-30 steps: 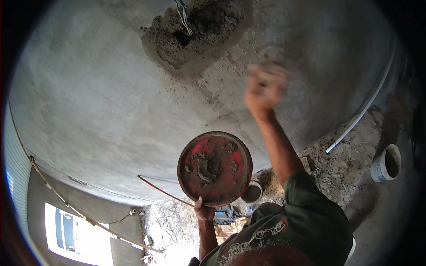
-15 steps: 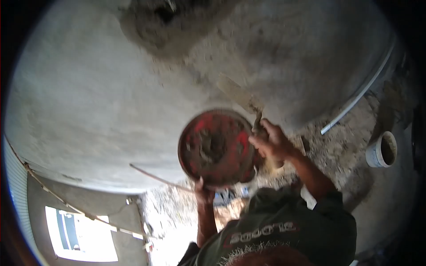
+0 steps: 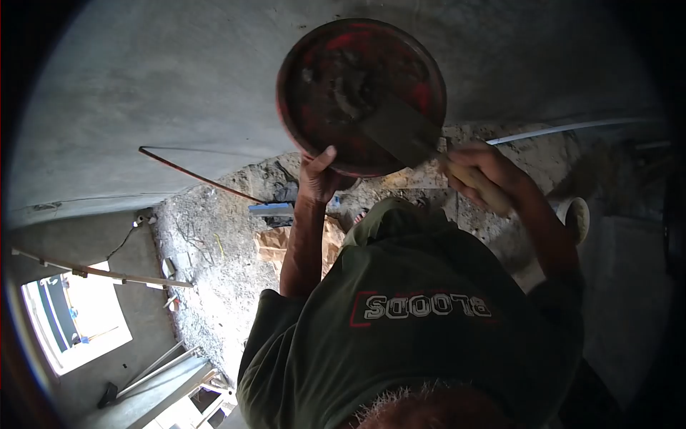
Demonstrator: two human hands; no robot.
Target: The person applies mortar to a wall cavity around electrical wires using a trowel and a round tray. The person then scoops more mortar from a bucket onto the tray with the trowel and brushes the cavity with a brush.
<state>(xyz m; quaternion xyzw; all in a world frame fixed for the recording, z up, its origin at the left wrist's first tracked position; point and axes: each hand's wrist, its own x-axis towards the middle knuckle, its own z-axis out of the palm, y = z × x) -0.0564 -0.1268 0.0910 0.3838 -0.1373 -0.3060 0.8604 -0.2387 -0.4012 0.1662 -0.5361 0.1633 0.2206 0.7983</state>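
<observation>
My left hand supports a round red pan from its near edge, the thumb over the rim and the other fingers hidden beneath. A lump of wet grey mortar sits around the pan's middle, with smears over the red surface. In my right hand is a trowel, gripped round its wooden handle. Its flat blade lies across the pan's near right side, tip at the mortar. Whether the blade presses on the pan is hard to tell.
A grey plastered wall rises just beyond the pan. Below are a rough, littered floor, crumpled brown paper, a thin rod leaning at the wall, a long pale pipe and a white bucket at right.
My view has tipped downward, and the pan sits higher in it. The trowel blade has swung from beyond the rim, near the wall, back over the pan to the mortar.
</observation>
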